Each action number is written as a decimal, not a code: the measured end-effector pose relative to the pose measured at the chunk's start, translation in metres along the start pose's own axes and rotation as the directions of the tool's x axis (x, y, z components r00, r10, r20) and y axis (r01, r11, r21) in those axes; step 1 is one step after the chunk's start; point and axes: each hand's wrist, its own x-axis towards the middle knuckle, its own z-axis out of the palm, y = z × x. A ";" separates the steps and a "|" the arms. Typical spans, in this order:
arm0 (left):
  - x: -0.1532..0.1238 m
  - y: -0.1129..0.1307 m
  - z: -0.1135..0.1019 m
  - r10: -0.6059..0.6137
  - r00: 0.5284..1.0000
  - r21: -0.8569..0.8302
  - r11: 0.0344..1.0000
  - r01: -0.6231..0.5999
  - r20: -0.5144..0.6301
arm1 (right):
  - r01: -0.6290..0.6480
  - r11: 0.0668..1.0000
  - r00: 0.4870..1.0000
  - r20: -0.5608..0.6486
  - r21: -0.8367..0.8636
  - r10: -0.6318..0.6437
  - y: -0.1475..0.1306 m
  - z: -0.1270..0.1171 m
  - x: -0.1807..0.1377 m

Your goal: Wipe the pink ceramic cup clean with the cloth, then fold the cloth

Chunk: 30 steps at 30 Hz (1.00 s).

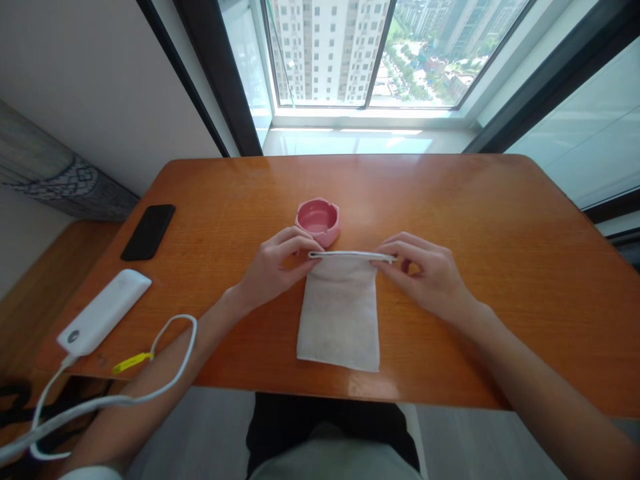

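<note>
A white folded cloth lies on the orange wooden table, reaching from its far fold down to the near edge. My left hand pinches the far left corner of the cloth. My right hand pinches the far right corner, fingers pressed together on the fold. Just behind the fold, between my hands, stands a small pink bowl-shaped dish.
A black phone lies at the table's left side. A white power bank sits nearer the left front corner with a white cable looping off the edge. A window sill and windows stand beyond the table's far edge.
</note>
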 end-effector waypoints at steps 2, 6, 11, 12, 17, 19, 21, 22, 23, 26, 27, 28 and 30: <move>-0.022 0.011 -0.009 0.089 0.995 0.046 0.995 -0.091 0.048 | 0.129 0.989 0.992 -0.004 -0.070 -0.129 -0.017 -0.003 -0.023; -0.069 0.031 -0.017 0.206 0.963 0.164 0.958 -0.234 0.172 | 0.272 0.950 0.962 0.044 -0.155 -0.268 -0.039 0.001 -0.072; -0.112 0.043 -0.006 0.219 0.946 0.247 0.928 -0.277 0.238 | 0.303 0.936 0.951 0.115 -0.181 -0.286 -0.051 0.012 -0.111; -0.117 0.043 -0.004 0.220 0.945 0.259 0.924 -0.281 0.243 | 0.311 0.931 0.949 0.121 -0.191 -0.292 -0.052 0.014 -0.115; -0.124 0.044 0.002 0.208 0.940 0.316 0.903 -0.290 0.269 | 0.338 0.910 0.937 0.175 -0.240 -0.302 -0.055 0.019 -0.125; -0.122 0.050 0.000 0.164 0.943 0.295 0.922 -0.251 0.291 | 0.348 0.910 0.928 0.221 -0.226 -0.300 -0.057 0.017 -0.124; -0.118 0.059 0.001 0.121 0.956 0.281 0.939 -0.197 0.266 | 0.337 0.924 0.923 0.259 -0.182 -0.285 -0.061 0.015 -0.123; -0.116 0.064 0.003 0.105 0.966 0.291 0.941 -0.173 0.235 | 0.325 0.933 0.925 0.257 -0.157 -0.279 -0.064 0.015 -0.122; -0.113 0.070 0.007 0.093 0.976 0.317 0.936 -0.152 0.196 | 0.311 0.940 0.934 0.230 -0.139 -0.275 -0.066 0.016 -0.120; -0.103 0.080 0.029 0.040 0.984 0.424 0.899 -0.111 0.174 | 0.237 0.952 0.970 0.102 -0.196 -0.220 -0.070 0.028 -0.113; -0.100 0.080 0.038 0.021 0.977 0.454 0.883 -0.116 0.210 | 0.200 0.949 0.979 0.094 -0.244 -0.182 -0.070 0.035 -0.110; -0.097 0.078 0.047 0.003 0.970 0.483 0.867 -0.124 0.244 | 0.174 0.940 0.982 0.123 -0.293 -0.143 -0.069 0.042 -0.107; -0.094 0.068 0.063 -0.041 0.956 0.536 0.835 -0.126 0.289 | 0.169 0.917 0.973 0.211 -0.361 -0.096 -0.062 0.056 -0.102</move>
